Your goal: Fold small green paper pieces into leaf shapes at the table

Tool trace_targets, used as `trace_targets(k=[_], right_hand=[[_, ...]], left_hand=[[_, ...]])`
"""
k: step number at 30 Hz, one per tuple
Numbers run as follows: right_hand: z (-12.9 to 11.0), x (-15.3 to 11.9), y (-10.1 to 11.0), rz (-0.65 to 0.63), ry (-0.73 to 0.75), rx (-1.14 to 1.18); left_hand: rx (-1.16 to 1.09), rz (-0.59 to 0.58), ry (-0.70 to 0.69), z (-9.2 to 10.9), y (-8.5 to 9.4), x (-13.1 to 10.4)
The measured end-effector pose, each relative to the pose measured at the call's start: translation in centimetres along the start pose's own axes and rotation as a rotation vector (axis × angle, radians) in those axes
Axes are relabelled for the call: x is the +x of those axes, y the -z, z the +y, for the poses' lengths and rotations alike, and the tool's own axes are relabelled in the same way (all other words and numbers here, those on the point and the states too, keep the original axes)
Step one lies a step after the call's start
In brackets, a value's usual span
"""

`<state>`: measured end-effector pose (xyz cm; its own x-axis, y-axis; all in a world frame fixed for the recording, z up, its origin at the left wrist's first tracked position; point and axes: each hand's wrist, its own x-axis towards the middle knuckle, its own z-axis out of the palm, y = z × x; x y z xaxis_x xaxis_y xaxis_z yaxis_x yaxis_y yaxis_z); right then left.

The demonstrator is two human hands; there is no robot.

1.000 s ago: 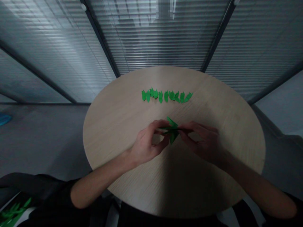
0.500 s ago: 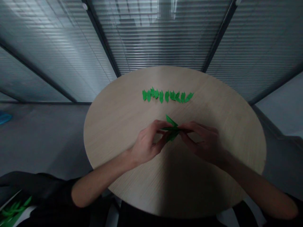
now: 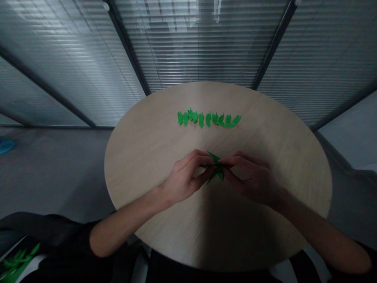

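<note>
Over the middle of the table, a folded green paper piece (image 3: 218,173) with pointed flaps is pinched between both hands. My left hand (image 3: 188,173) grips its left side, thumb below and fingers above. From the other side my right hand (image 3: 250,173) pinches it with thumb and fingertips. The fingers cover much of the paper's centre, so its full shape is hidden. Farther back lies a row of small folded green paper pieces (image 3: 201,120), several of them touching or overlapping.
The round wooden table (image 3: 141,149) stands close to glass panels with blinds (image 3: 200,55). At the lower left, more green pieces (image 3: 20,261) lie in or on something pale beside my arm. A blue object (image 3: 6,145) is on the floor at far left.
The held paper has tilted and dropped slightly: its upper flap shows less, while its lower points show more. Both hands have stayed nearly in place.
</note>
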<state>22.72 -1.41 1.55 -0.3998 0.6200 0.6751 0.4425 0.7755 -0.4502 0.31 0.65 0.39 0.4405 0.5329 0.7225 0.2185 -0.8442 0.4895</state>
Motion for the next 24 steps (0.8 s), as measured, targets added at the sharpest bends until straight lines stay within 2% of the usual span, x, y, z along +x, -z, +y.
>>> trace_targets(k=[9,24], right_hand=[[0.02,0.08,-0.09,-0.027,0.028,0.002],[0.06,-0.12,-0.03,-0.056,0.003,0.005]], left_hand=[[-0.032,-0.025,0.056,0.23,-0.04,0.02],[-0.065,-0.046,0.063,0.03,0.00,-0.09]])
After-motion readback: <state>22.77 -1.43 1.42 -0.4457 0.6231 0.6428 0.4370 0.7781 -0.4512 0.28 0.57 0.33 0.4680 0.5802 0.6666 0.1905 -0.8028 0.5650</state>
